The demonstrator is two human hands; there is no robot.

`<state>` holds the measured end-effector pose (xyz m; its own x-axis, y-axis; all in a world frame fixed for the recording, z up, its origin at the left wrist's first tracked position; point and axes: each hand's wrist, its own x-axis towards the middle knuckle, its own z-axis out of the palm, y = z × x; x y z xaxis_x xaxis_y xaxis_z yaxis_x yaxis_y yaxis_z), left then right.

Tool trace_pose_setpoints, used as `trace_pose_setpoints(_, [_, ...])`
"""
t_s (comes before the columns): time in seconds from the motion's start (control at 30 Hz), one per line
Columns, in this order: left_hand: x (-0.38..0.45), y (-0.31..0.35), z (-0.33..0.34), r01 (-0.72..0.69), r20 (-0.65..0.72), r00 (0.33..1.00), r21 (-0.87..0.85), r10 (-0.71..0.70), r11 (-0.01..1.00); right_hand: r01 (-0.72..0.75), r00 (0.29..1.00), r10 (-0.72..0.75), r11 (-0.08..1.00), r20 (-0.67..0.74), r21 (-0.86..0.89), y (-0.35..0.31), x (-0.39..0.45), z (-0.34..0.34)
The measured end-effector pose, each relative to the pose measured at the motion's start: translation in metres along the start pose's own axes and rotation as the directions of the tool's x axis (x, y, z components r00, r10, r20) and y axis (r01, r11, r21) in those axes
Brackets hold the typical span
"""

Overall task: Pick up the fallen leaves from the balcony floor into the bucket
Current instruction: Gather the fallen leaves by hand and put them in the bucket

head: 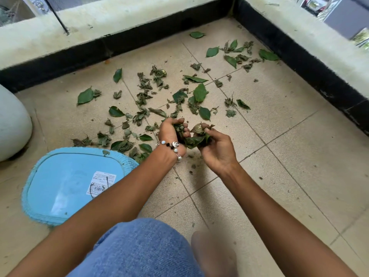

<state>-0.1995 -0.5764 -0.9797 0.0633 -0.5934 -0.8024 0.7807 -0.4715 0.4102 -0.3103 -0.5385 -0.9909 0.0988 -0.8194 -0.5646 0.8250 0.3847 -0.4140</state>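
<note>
A: How many hands are at work, and what do they have?

B: Two. The left hand [171, 131] and the right hand [216, 148] sit side by side low over the tiled floor [279, 166], palms turned up and fingers curled round one shared bunch of leaves [194, 136]. Both are closed on it; the bunch bulges out between them.

A: And the leaves on the ground, can you count them?

B: Not exactly. The scattered leaves [159, 92] run to several dozen pieces. Roughly a dozen are flat, glossy and bright green; the others are crumpled, dull grey-green scraps. They spread from just beside the hands towards the black skirting [119, 47], with a separate cluster near the far right corner.

A: Any containers?

B: One, a light blue bucket [65, 186], standing on the floor to the left, partly behind the left forearm. Its smooth blue bottom shows, with a white barcode label [100, 184] stuck there. One small leaf scrap lies on its textured rim; I see no others in it.

A: Anything else?

B: One beaded bracelet [173, 147] on the left wrist, with white and dark beads and a small silvery charm. One pale rounded pot [12, 124] at the left edge. A knee in blue denim [137, 248] at the bottom, with a blurred bare foot beside it.
</note>
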Motion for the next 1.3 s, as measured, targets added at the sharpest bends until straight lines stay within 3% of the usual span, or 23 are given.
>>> trace_pose_setpoints(0.13, [-0.029,-0.006,0.034,0.013,0.04,0.999,-0.076,-0.01,0.997,0.165,0.983,-0.158,0.984,-0.092,0.071,-0.011,-0.015,0.029])
trace_pose_setpoints(0.23, [-0.063,-0.008,0.071,-0.009,0.114,0.993,-0.057,0.016,0.998,0.261,0.964,-0.251,0.955,-0.085,0.141,-0.037,-0.035,0.051])
trace_pose_setpoints(0.37, [-0.122,-0.019,0.113,-0.075,0.298,0.953,0.086,0.046,0.994,0.346,0.938,-0.339,0.927,-0.07,0.145,-0.088,-0.08,0.075])
trace_pose_setpoints(0.47, [-0.17,-0.036,0.137,-0.167,0.54,0.841,0.204,0.032,0.965,0.389,0.919,-0.377,0.915,-0.118,0.104,-0.13,-0.125,0.1])
trace_pose_setpoints(0.53, [-0.203,-0.052,0.16,-0.142,0.508,0.861,0.263,-0.012,0.954,0.44,0.891,-0.431,0.898,-0.146,0.034,-0.157,-0.166,0.105])
trace_pose_setpoints(0.6, [-0.233,-0.073,0.182,-0.16,0.478,0.878,0.293,0.001,0.942,0.528,0.832,-0.522,0.849,-0.19,-0.021,-0.18,-0.195,0.091])
trace_pose_setpoints(0.7, [-0.284,-0.111,0.203,-0.186,0.528,0.848,0.349,-0.029,0.918,0.612,0.731,-0.613,0.783,-0.299,-0.11,-0.218,-0.244,0.068])
trace_pose_setpoints(0.77, [-0.302,-0.135,0.209,-0.206,0.548,0.835,0.39,-0.047,0.897,0.63,0.711,-0.635,0.766,-0.304,-0.128,-0.234,-0.27,0.061])
trace_pose_setpoints(0.97, [-0.356,-0.237,0.23,-0.356,0.726,0.682,0.429,-0.083,0.83,0.767,0.517,-0.729,0.627,-0.448,-0.136,-0.279,-0.345,-0.005])
trace_pose_setpoints(1.1, [-0.382,-0.317,0.232,-0.317,0.78,0.591,0.457,-0.203,0.831,0.851,0.365,-0.727,0.513,-0.582,-0.108,-0.304,-0.386,-0.069])
trace_pose_setpoints(1.2, [-0.396,-0.382,0.237,-0.251,0.714,0.609,0.587,-0.346,0.77,0.88,0.199,-0.685,0.439,-0.701,-0.18,-0.325,-0.412,-0.125])
trace_pose_setpoints(1.3, [-0.398,-0.438,0.248,-0.216,0.621,0.632,0.716,-0.464,0.664,0.891,0.092,-0.619,0.401,-0.78,-0.212,-0.343,-0.428,-0.168])
